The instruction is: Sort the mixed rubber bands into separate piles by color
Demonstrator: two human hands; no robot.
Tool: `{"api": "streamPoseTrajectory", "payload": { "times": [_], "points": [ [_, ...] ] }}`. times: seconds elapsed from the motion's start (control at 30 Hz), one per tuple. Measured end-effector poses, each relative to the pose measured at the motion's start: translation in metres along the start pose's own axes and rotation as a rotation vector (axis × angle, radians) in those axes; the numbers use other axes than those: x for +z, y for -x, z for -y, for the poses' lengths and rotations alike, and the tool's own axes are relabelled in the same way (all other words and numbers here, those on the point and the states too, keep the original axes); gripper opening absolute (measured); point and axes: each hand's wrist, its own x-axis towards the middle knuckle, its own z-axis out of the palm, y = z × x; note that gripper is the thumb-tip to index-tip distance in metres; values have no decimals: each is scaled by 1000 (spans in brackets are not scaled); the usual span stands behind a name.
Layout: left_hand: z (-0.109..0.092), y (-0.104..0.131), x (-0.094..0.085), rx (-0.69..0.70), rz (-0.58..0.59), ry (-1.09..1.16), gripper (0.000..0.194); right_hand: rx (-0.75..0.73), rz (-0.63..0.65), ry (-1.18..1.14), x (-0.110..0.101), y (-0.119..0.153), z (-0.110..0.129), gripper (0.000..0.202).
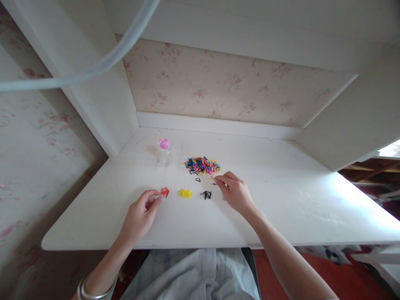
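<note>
My left hand point(140, 212) has its thumb and forefinger closed at the edge of a small pile of red rubber bands point(165, 191); whether a band is between the fingertips is hard to see. My right hand point(235, 192) pinches a small dark rubber band at its fingertips, just in front of a mixed heap of coloured rubber bands point(202, 165). A few loose bands lie close to those fingers, among them a black rubber band point(198, 180). Between the hands sit a pile of yellow rubber bands point(185, 193) and a pile of black rubber bands point(206, 195).
A clear container with a pink lid point(164, 144) stands behind the red pile on the white desk point(281, 200). White panels and a floral wall point(200, 89) enclose the back. A pale curved tube point(103, 62) crosses the upper left.
</note>
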Motion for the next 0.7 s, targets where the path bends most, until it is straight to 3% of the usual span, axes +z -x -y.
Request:
{"api": "streamPoseTrajectory", "payload": {
  "times": [0.2,0.43,0.53,0.7],
  "points": [
    [0,0,0,10,18,-14,32,-9,66,134,7,29,19,36],
    [-2,-1,1,44,18,-74,31,-17,119,164,9,33,23,34],
    [-16,-4,3,105,46,-115,31,-18,110,128,6,34,21,34],
    [-59,-24,14,320,160,-292,26,8,9,60,-4,39,17,35]
  ]
}}
